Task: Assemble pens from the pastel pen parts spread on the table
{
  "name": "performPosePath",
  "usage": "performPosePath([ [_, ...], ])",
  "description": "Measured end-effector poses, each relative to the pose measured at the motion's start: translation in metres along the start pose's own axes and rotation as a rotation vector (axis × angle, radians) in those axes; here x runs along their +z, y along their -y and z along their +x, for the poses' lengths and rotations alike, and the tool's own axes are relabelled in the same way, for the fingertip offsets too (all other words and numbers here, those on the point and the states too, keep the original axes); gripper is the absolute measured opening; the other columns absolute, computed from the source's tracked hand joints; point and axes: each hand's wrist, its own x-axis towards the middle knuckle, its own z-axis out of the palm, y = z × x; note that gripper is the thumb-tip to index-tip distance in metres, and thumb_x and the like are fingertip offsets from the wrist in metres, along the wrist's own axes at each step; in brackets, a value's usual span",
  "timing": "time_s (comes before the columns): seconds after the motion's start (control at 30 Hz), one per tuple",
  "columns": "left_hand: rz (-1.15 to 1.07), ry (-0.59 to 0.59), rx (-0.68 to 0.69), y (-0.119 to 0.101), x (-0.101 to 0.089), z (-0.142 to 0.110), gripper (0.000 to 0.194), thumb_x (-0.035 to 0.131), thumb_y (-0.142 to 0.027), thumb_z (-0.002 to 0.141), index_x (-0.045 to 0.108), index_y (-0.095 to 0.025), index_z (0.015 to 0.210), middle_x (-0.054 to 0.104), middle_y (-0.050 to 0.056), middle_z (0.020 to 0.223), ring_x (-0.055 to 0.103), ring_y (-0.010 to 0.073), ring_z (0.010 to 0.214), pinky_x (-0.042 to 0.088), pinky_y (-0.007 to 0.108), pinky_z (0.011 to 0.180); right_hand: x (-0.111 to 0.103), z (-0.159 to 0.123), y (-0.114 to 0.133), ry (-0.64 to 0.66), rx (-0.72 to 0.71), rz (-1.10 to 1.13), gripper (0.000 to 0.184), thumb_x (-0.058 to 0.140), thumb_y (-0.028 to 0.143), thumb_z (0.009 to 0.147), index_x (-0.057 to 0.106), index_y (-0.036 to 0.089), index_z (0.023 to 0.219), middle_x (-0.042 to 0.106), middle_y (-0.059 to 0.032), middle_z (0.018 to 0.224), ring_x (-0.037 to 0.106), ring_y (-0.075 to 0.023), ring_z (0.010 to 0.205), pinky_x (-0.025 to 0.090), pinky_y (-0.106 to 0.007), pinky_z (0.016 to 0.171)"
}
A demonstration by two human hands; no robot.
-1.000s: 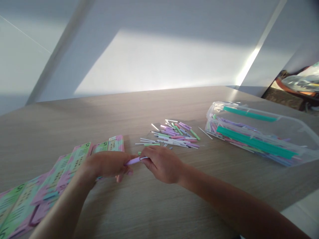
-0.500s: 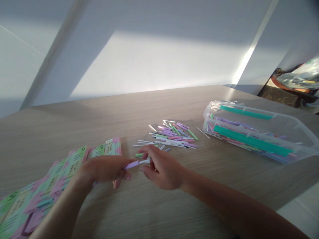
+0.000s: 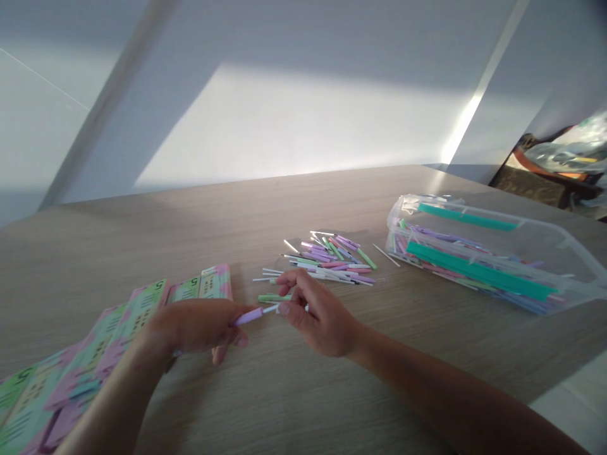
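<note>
My left hand (image 3: 194,325) is shut on a lilac paper tube (image 3: 249,316), whose end pokes out past the fingertips. A thin white stick (image 3: 271,309) runs from that tube to my right hand (image 3: 322,313), where thumb and fingers pinch it. A green strip (image 3: 274,298) lies on the table just beyond the fingertips of my right hand. Farther on is a loose heap of pastel sticks and strips (image 3: 327,262). Under my left forearm lie overlapping pink and green printed cards (image 3: 142,313), marked with a 5.
A clear plastic box (image 3: 474,256) at the right of the wooden table (image 3: 190,234) holds long teal strips and many pastel sticks. The table's far edge meets a white wall. A crumpled plastic bag (image 3: 569,155) lies on a chair beyond the far right corner.
My right hand has lifted slightly, and its fingers now pinch nearer the tube's white stick. The green strip shows more fully beside it. My left hand still holds the lilac tube.
</note>
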Motion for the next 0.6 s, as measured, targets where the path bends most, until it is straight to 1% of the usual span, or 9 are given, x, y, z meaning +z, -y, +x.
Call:
performPosePath([
  [0.07,0.02,-0.023,-0.021,0.004,0.001,0.0,0.014,0.044,-0.02,0.076,0.058,-0.023,0.076,0.067,-0.003,0.057,0.065,0.0197,0.073,0.047,0.036,0.08,-0.02,0.006,-0.002,-0.036,-0.022,-0.162,0.032,0.049,0.031,0.087,0.044,0.018,0.116,0.056,-0.0062,0.101,0.051,-0.0096,0.064,0.043,-0.023,0.06],
  [0.13,0.026,-0.04,-0.023,0.007,0.0,0.0,0.015,0.043,-0.02,0.076,0.058,-0.023,0.076,0.068,-0.003,0.058,0.065,0.0198,0.077,0.046,0.036,0.082,-0.056,0.014,-0.01,-0.139,-0.014,-0.39,0.026,0.051,0.031,0.086,0.051,0.018,0.109,0.06,-0.0059,0.096,0.053,-0.0119,0.068,0.042,-0.024,0.064],
  [0.2,0.015,-0.028,0.005,0.009,-0.001,0.0,0.015,0.043,-0.019,0.077,0.057,-0.022,0.074,0.069,-0.003,0.059,0.065,0.0195,0.08,0.046,0.034,0.081,-0.108,0.021,-0.027,-0.301,0.073,-0.588,0.022,0.049,0.031,0.086,0.056,0.017,0.102,0.062,-0.0053,0.085,0.055,-0.0133,0.068,0.04,-0.024,0.063],
  [0.3,-0.002,0.006,0.039,0.008,-0.003,-0.001,0.013,0.043,-0.019,0.077,0.056,-0.022,0.076,0.069,-0.001,0.06,0.065,0.0207,0.082,0.048,0.031,0.074,-0.2,0.023,-0.064,-0.51,0.329,-0.909,0.026,0.049,0.034,0.084,0.061,0.015,0.097,0.064,-0.009,0.082,0.055,-0.016,0.067,0.035,-0.026,0.06],
  [0.37,-0.016,0.014,0.027,0.007,-0.004,-0.001,0.013,0.044,-0.019,0.077,0.055,-0.022,0.081,0.07,0.0,0.063,0.065,0.0223,0.083,0.049,0.029,0.065,-0.255,0.017,-0.089,-0.506,0.539,-1.071,0.032,0.05,0.039,0.082,0.064,0.012,0.092,0.064,-0.0144,0.08,0.053,-0.0176,0.065,0.031,-0.03,0.057],
  [0.43,-0.025,0.02,0.013,0.005,-0.004,-0.001,0.015,0.043,-0.018,0.076,0.055,-0.022,0.084,0.07,0.001,0.064,0.065,0.023,0.083,0.048,0.027,0.058,-0.291,0.008,-0.106,-0.42,0.654,-1.106,0.032,0.051,0.037,0.08,0.066,0.009,0.082,0.064,-0.0191,0.078,0.051,-0.0174,0.063,0.029,-0.032,0.056],
  [0.5,-0.033,0.028,0.019,0.004,-0.005,0.0,0.016,0.044,-0.018,0.075,0.055,-0.022,0.085,0.069,0.0,0.063,0.066,0.0226,0.082,0.047,0.025,0.056,-0.301,0.001,-0.11,-0.407,0.625,-1.118,0.028,0.052,0.033,0.08,0.066,0.009,0.078,0.064,-0.019,0.075,0.051,-0.0169,0.061,0.028,-0.032,0.055],
  [0.53,-0.035,0.032,0.029,0.004,-0.004,0.002,0.016,0.044,-0.017,0.075,0.055,-0.022,0.085,0.069,0.0,0.062,0.066,0.0219,0.081,0.046,0.025,0.056,-0.296,0.001,-0.109,-0.435,0.566,-1.123,0.027,0.052,0.032,0.08,0.066,0.01,0.079,0.064,-0.0178,0.074,0.051,-0.0171,0.061,0.028,-0.031,0.055],
  [0.6,-0.036,0.045,0.041,0.004,-0.003,0.005,0.016,0.045,-0.018,0.074,0.055,-0.022,0.086,0.069,0.0,0.06,0.066,0.0205,0.076,0.046,0.024,0.055,-0.266,0.007,-0.1,-0.472,0.424,-1.105,0.025,0.05,0.032,0.082,0.064,0.012,0.086,0.064,-0.0131,0.073,0.053,-0.018,0.064,0.031,-0.029,0.055],
])
